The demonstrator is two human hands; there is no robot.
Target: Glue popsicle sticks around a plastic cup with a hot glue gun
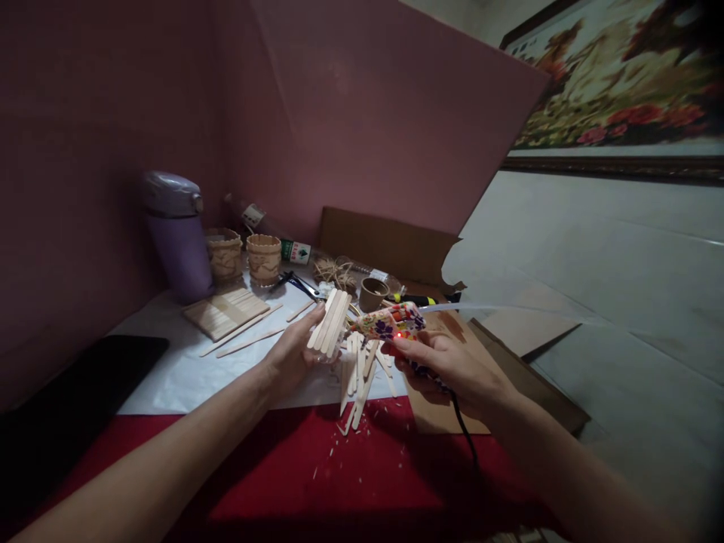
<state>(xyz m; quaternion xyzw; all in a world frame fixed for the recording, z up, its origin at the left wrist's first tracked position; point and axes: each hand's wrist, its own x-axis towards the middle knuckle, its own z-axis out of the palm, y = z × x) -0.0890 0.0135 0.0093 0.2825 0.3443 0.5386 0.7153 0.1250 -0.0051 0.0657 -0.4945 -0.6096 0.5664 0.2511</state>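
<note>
Pale wooden sticks (329, 324), ranged side by side over something clear, sit just left of the flowered glue gun (390, 322). The left hand (289, 353) has its fingers closed around them; the right hand (444, 362) has its fingers wrapped about the gun's grip. With its red light (399, 335) lit, the gun may be hot, so a small slip could burn the nearby left fingers. Squeezing too hard might skew the row. Loose sticks (362, 369), on the gun's near side, could catch stray glue. The black cord (464, 430) hanging below it could snag and jerk the aim, as could the long clear rod (498, 306) reaching out to its right.
</note>
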